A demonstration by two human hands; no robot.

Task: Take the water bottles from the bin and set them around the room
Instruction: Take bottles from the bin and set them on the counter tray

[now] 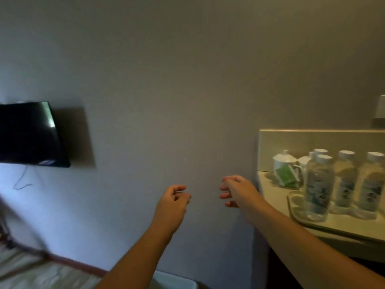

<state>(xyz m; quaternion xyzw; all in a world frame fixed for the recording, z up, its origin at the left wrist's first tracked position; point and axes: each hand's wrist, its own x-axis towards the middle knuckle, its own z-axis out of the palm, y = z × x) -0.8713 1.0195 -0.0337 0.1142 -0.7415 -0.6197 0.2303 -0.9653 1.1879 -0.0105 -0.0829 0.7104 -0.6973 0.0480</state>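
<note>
both hands empty, so it looks like a between-bottles step: left hand has loosely curled fingers holding nothing, right hand has relaxed, slightly spread fingers, both mid-air before the wall. next move prob. calls for a reach down to the bin at 6 o'clock, contents not visible. water bottles stand upright at 3 o'clock, front ones on a clear tray on the counter, w/ lidded cups behind.

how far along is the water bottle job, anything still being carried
Done so far: several water bottles stand upright on the counter at right, some on a clear tray, beside a lidded white cup. In hand: nothing; the left hand and right hand are empty, fingers loosely curled. What is left cannot be judged.
</note>
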